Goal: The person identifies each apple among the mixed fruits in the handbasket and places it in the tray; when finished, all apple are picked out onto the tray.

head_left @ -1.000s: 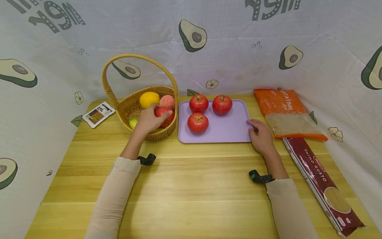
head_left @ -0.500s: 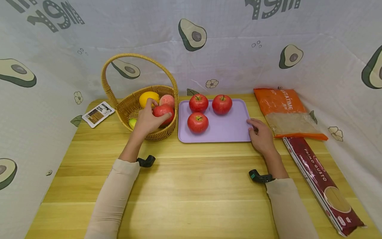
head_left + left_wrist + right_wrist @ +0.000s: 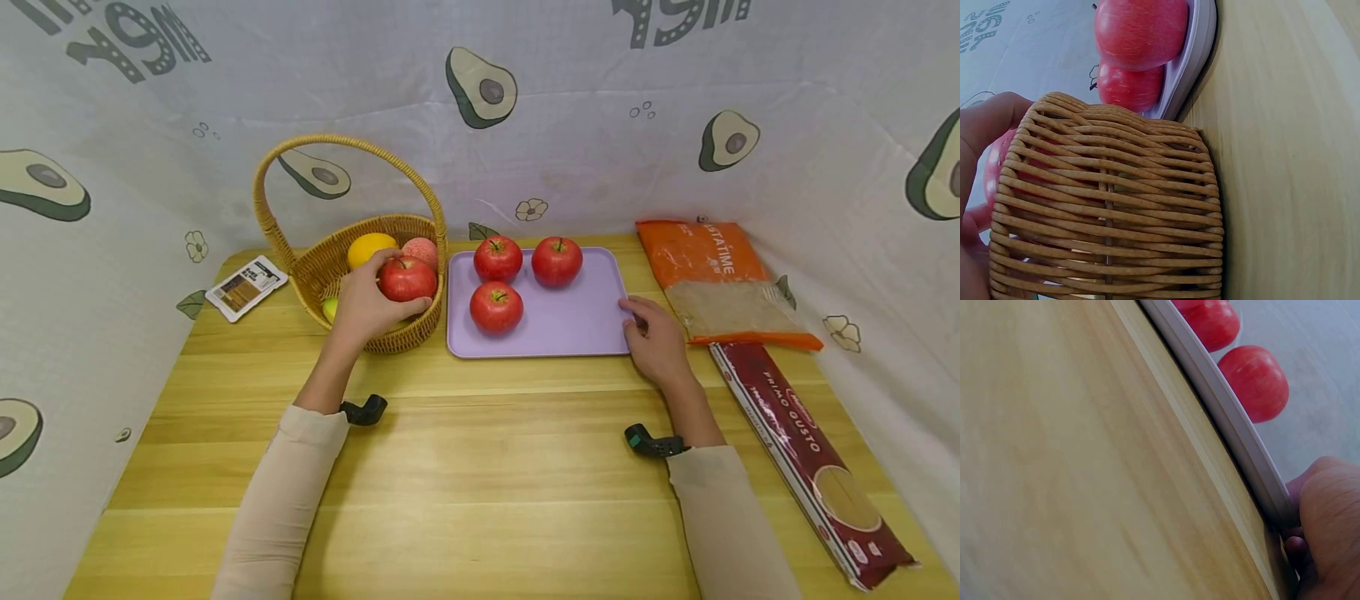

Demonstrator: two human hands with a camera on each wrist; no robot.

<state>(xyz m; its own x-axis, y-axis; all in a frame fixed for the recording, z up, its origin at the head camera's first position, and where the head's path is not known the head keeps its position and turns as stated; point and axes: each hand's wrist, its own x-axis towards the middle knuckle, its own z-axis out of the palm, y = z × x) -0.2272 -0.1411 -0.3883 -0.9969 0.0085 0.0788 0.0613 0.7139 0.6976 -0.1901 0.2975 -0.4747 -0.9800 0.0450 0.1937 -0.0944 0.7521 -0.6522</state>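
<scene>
My left hand (image 3: 369, 302) grips a red apple (image 3: 407, 279) within the wicker basket (image 3: 405, 340), thumb on its near side and fingers behind it. In the left wrist view the basket's woven wall (image 3: 1110, 206) hides most of that apple. A lemon (image 3: 371, 248), a pinkish round fruit (image 3: 422, 252) and a partly covered green fruit (image 3: 330, 309) lie around it. My right hand (image 3: 657, 337) pinches the right rim of the lilac tray (image 3: 570, 329); in the right wrist view its thumb lies over the rim (image 3: 1254, 456). Three red apples (image 3: 497, 307) sit on the tray's left and middle.
The basket's tall handle (image 3: 348, 143) arches above my left hand. Right of the tray lie an orange-and-clear bag (image 3: 723, 283) and a long maroon pasta packet (image 3: 813, 462). A small white pouch (image 3: 247, 287) is left of the basket. A patterned cloth (image 3: 585, 150) hangs behind the table.
My left hand has raised the apple a little inside the basket and turned it so its stem shows. The right hand stays at the tray rim.
</scene>
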